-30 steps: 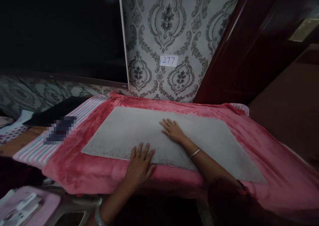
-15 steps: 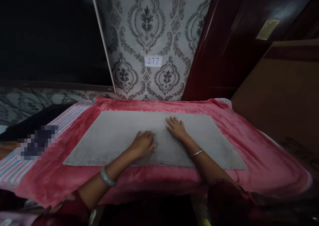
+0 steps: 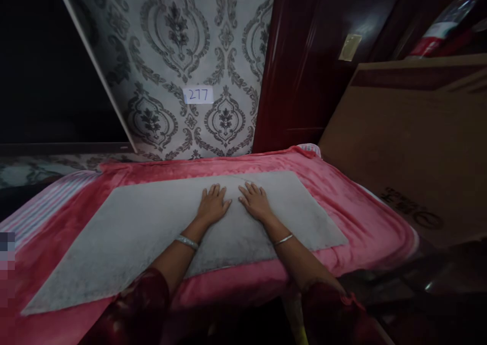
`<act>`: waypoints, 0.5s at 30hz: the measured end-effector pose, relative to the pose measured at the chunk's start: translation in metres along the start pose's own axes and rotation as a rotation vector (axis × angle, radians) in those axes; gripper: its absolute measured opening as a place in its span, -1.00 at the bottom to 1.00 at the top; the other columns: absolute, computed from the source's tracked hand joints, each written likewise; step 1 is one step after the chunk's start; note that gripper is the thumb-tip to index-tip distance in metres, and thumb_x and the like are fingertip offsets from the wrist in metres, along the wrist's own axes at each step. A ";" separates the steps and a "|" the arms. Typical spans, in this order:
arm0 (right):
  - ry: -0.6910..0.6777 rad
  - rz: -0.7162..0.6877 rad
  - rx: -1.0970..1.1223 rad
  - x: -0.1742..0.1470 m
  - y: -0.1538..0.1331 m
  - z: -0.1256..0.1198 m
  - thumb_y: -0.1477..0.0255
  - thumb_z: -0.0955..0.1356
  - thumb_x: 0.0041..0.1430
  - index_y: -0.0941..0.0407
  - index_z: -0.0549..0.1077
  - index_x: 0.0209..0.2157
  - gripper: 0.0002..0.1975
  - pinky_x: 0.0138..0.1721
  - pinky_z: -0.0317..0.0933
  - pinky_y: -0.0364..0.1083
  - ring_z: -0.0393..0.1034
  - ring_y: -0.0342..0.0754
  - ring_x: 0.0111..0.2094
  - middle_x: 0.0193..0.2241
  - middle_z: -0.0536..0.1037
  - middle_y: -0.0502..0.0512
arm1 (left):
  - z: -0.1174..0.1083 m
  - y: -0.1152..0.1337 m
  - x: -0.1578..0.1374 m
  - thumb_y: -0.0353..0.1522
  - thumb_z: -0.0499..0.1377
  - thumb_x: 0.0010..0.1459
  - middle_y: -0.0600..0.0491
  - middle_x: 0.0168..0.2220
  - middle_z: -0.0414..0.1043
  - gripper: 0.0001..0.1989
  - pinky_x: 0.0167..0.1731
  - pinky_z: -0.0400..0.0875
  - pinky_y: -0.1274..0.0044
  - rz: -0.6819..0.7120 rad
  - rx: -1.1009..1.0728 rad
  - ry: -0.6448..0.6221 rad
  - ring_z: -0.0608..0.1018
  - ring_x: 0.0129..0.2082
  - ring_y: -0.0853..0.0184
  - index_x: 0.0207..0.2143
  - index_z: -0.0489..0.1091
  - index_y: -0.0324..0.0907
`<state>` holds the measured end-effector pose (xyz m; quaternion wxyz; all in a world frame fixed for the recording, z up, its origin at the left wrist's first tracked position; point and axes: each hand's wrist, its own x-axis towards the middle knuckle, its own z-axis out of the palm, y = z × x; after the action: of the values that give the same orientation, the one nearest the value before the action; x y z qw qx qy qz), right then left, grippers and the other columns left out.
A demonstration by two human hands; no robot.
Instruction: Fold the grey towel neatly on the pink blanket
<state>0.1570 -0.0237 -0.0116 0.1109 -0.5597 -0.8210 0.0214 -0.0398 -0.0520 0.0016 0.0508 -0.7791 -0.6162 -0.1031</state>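
Observation:
A light grey rectangular mat (image 3: 125,228) lies flat, its pile looking short and slightly mottled. My left hand (image 3: 212,204) rests palm down near the middle of the mat, fingers spread. Close to its right, my right hand (image 3: 255,202) is also flat on the mat with its fingers apart. Neither hand holds anything. Beneath the mat spreads a pink plush blanket (image 3: 342,210), showing on all sides of it. A wide bracelet (image 3: 187,241) circles my left wrist and a thin bangle (image 3: 283,239) my right.
A striped cloth (image 3: 49,203) shows from under the blanket at the left. Behind stands a patterned wall with a paper label (image 3: 198,95) reading 277. A dark screen (image 3: 45,71) is at the left. At right are a large cardboard box (image 3: 411,147) and a plastic bottle (image 3: 441,28).
My left hand has moved farther up the mat and flattened with fingers spread, now beside my right hand. The view has swung right, bringing more of the box and the bottle in.

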 end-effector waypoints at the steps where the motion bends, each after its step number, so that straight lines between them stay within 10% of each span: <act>1: -0.010 -0.007 0.003 0.001 0.002 -0.001 0.10 0.06 0.45 -0.08 0.12 0.39 -0.43 0.35 -0.20 0.24 -0.16 0.09 0.43 0.43 0.02 0.10 | 0.000 0.000 0.000 -0.14 -0.06 0.36 -0.29 0.38 0.10 -0.39 0.31 0.01 0.04 0.003 0.006 0.003 0.15 0.39 -0.01 0.34 0.18 -0.27; 15: 0.023 0.426 -0.114 -0.004 0.120 -0.019 0.08 -0.01 0.44 -0.09 0.06 0.42 -0.39 0.32 -0.14 0.29 -0.16 0.16 0.43 0.44 0.00 0.05 | -0.003 -0.004 0.007 -0.14 -0.10 0.36 -0.28 0.38 0.10 -0.39 0.29 0.06 0.03 0.015 0.031 -0.016 0.16 0.39 -0.02 0.34 0.19 -0.27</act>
<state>0.2718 0.0158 -0.0130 0.0814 -0.7259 -0.6829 -0.0084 -0.0422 -0.0449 0.0058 0.0586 -0.7835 -0.6124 -0.0870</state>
